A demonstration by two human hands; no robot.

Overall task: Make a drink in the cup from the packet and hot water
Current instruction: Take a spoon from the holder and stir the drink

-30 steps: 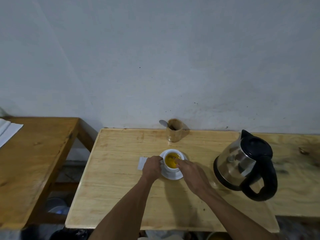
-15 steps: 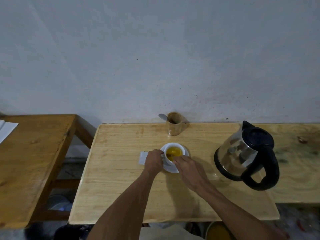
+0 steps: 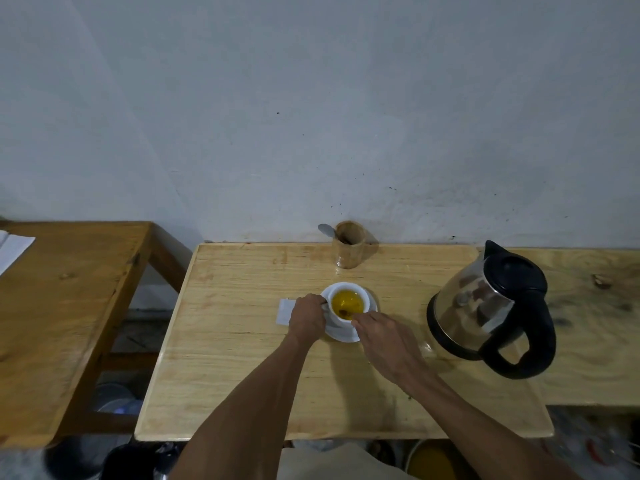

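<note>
A white cup (image 3: 347, 289) of yellow liquid stands on a white saucer (image 3: 372, 301) in the middle of the light wooden table (image 3: 242, 358). My left hand (image 3: 306, 318) is closed around the cup's left side at the handle. My right hand (image 3: 384, 337) has its fingertips pinched at the cup's near rim, just above a small dark brown tea bag (image 3: 344, 312) sitting in the liquid. A white packet (image 3: 284, 310) lies flat left of the saucer, partly under my left hand. The steel kettle (image 3: 485, 306) with a black lid and handle stands to the right.
A wooden holder (image 3: 349, 249) with a metal spoon (image 3: 326, 230) in it stands at the back against the wall. A darker wooden table (image 3: 69, 306) with white paper (image 3: 12, 249) is on the left. Containers sit on the floor below.
My right hand's fingertips have shifted from the cup's right side to its near rim, and the brown bag has moved with them. My left hand stays on the cup.
</note>
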